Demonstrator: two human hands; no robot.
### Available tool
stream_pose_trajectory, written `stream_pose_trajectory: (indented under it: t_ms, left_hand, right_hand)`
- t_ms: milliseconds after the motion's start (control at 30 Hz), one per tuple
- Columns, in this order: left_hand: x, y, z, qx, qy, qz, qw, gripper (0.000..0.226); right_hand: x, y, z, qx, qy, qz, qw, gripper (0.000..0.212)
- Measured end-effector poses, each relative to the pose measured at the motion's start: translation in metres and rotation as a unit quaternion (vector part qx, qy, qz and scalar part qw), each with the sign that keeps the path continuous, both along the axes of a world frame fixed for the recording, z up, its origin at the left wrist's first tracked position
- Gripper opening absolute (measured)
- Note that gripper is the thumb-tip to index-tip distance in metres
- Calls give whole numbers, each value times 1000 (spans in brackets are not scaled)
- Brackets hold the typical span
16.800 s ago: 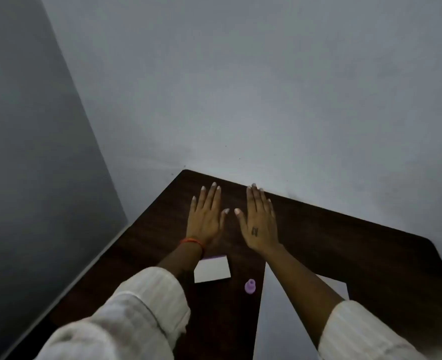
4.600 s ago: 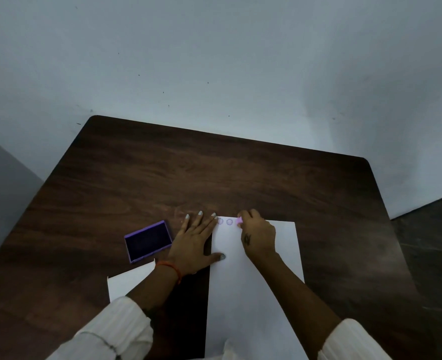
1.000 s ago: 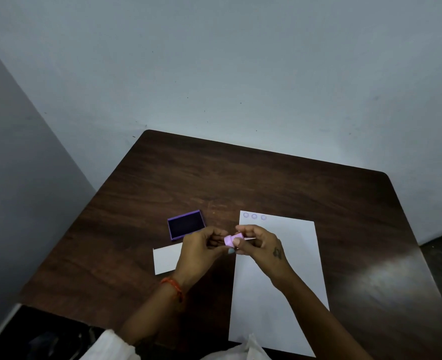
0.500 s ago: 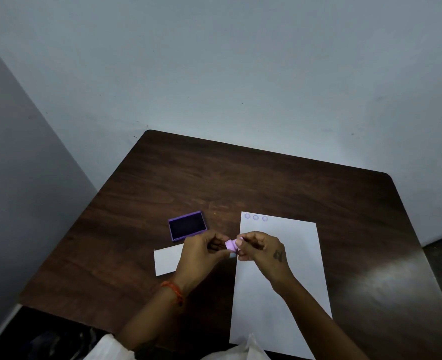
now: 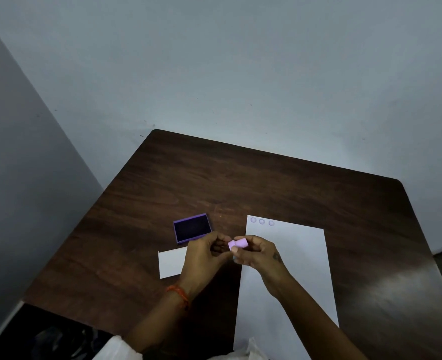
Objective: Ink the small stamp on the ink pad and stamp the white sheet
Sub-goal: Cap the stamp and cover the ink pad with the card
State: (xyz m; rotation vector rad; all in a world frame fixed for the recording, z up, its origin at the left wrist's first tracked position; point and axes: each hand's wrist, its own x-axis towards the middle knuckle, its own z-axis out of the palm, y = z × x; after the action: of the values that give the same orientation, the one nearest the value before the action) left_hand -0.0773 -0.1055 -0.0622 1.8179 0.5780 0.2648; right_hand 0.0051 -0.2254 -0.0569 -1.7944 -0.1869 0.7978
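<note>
Both hands meet above the dark wooden tabletop (image 5: 279, 183), just over the left edge of the white sheet (image 5: 292, 255). The right hand (image 5: 260, 257) pinches the small pink stamp (image 5: 238, 243) between thumb and fingertips, holding it on its side in the air. The left hand (image 5: 204, 258) is curled beside it, fingertips at the stamp's left end; whether its grip actually closes on the stamp cannot be told. Three round purple prints (image 5: 262, 221) line the sheet's far left corner. The open purple ink pad (image 5: 192, 228) lies left of the sheet, with a small white card (image 5: 171, 263) nearer the person.
</note>
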Motion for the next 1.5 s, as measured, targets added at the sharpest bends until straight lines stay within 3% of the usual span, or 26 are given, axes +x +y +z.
stream_pose_trajectory:
  t_ms: [67,167,300,700,933,1133,1267,1367,1500]
  left_hand:
    - [1,2,-1,3,6,3,1000,25]
    - [1,8,-5,34,35,20,999,42]
    - [-1,16,-12,38,80,25,996,48]
    - [-1,28,-22,43,108,21,993,47]
    - [-10,38,-16,69,82,63,992,49]
    - [-35,44,-20,141,77,163,973,53]
    - [-51,46,-28,166,149,220,950,61]
    - [-57,46,-33,134,219,236,937,70]
    - [-60,46,-37,100,253,216,938,63]
  right_hand:
    - [2,5,-3,-23,-33,-10,999,24]
    - [8,15,-11,-72,-157,-29,985,11]
    - [16,28,-31,-114,-238,-21,964,17]
    - [24,40,-58,-175,-246,-11,953,28]
    - [0,39,-29,-145,-328,-72,931,42]
    - [-33,64,-19,-129,-293,24,947,53]
    - [-43,76,-29,-172,-261,88,946,57]
    - [-48,82,-34,-199,-230,128,944,56]
    - [-54,89,-38,-225,-229,152,935,56]
